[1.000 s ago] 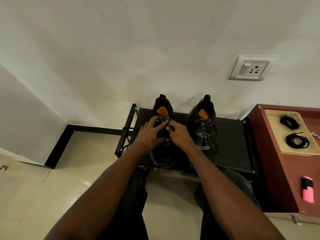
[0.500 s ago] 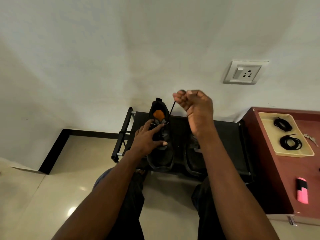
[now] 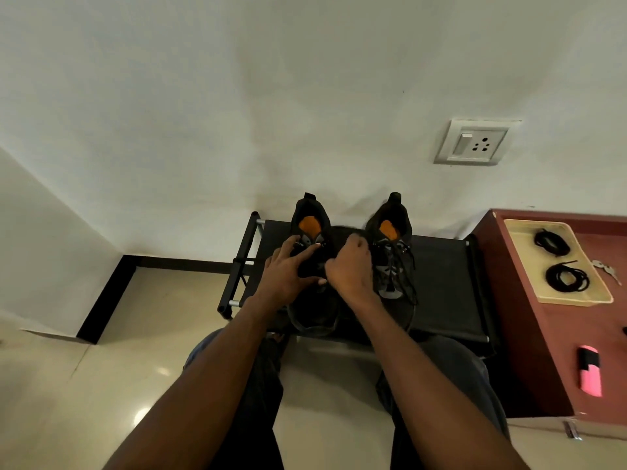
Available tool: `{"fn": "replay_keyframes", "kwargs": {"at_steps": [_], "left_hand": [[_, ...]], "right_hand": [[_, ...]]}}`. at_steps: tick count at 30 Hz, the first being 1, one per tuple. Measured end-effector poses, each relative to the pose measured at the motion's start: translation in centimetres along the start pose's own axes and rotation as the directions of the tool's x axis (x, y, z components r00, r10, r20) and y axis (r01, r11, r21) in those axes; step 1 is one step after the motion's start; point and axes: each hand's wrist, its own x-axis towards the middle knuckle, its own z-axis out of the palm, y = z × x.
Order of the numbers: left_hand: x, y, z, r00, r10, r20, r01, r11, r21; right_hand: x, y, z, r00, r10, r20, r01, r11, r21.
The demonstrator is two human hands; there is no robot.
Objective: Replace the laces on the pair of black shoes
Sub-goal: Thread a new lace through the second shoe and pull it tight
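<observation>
Two black shoes with orange insoles stand side by side on a low black rack [image 3: 444, 290], heels toward the wall. The left shoe [image 3: 315, 317] has its upper eyelets bare. My left hand [image 3: 288, 273] rests on it with straight fingers, the index finger lying on the tongue. My right hand [image 3: 351, 266] is curled at the left shoe's right side, apparently gripping its lace; the lace itself is hidden in the fist. The right shoe [image 3: 390, 266] is still laced, with loose ends hanging. Two coiled black laces [image 3: 566, 278] lie in a beige tray [image 3: 522, 252] to the right.
The tray sits on a red-brown cabinet [image 3: 549, 334] right of the rack, with keys [image 3: 605, 268] beside it and a pink and black object [image 3: 590, 371] nearer me. A wall socket [image 3: 473, 142] is above. My knees are under the rack's front edge on the tiled floor.
My right hand rose above the left shoe, drawing a lace up out of it, then came back down beside the shoe. My left hand stayed on the shoe.
</observation>
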Motion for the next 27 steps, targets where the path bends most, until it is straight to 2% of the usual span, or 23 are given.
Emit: {"fn": "replay_keyframes", "kwargs": {"at_steps": [1,3,6,8,10,12,13,16,19,21,22,27], "left_hand": [[0.0,0.0,0.1,1.000,-0.002,-0.005,0.002,1.000,0.005],[0.0,0.0,0.1,1.000,-0.004,-0.006,0.004,1.000,0.007],[-0.1,0.0,0.0,1.000,-0.002,0.001,0.002,1.000,0.015],[-0.2,0.1,-0.1,1.000,0.000,0.006,0.000,1.000,0.010],[-0.3,0.3,-0.2,1.000,0.005,0.004,-0.005,1.000,0.007],[-0.3,0.3,-0.2,1.000,0.003,0.003,-0.003,1.000,0.001],[-0.3,0.3,-0.1,1.000,0.001,0.003,-0.001,1.000,-0.004],[-0.3,0.4,-0.1,1.000,-0.007,0.009,0.007,1.000,-0.015],[-0.1,0.3,-0.1,1.000,-0.012,0.016,0.013,0.999,-0.044],[-0.2,0.3,-0.1,1.000,-0.007,0.017,0.008,0.999,-0.051],[-0.3,0.1,0.1,1.000,-0.010,0.022,0.011,0.999,-0.050],[-0.1,0.1,0.2,1.000,-0.021,0.017,0.022,0.999,-0.042]], "right_hand": [[0.3,1.1,1.2,0.997,-0.053,0.064,0.058,0.994,-0.094],[0.7,1.9,2.6,0.978,-0.183,0.100,0.198,0.965,-0.173],[1.2,2.0,2.8,0.968,-0.239,0.074,0.249,0.943,-0.222],[1.6,2.2,2.4,0.969,-0.217,0.118,0.234,0.961,-0.151],[1.7,2.2,1.7,0.972,-0.138,0.190,0.111,0.983,0.147],[1.5,1.5,0.9,0.975,-0.087,0.204,-0.010,0.901,0.434],[1.3,1.1,0.4,0.983,-0.088,0.161,-0.006,0.862,0.507],[0.7,-0.8,-2.2,0.991,-0.132,-0.009,0.104,0.736,0.669],[-0.3,-3.8,-6.8,0.966,-0.203,-0.159,0.241,0.492,0.837],[-1.0,-5.8,-10.2,0.931,-0.258,-0.257,0.330,0.299,0.896],[-1.3,-6.7,-11.2,0.918,-0.275,-0.287,0.354,0.240,0.904],[-2.3,-8.2,-12.2,0.910,-0.286,-0.300,0.343,0.112,0.933]]}}
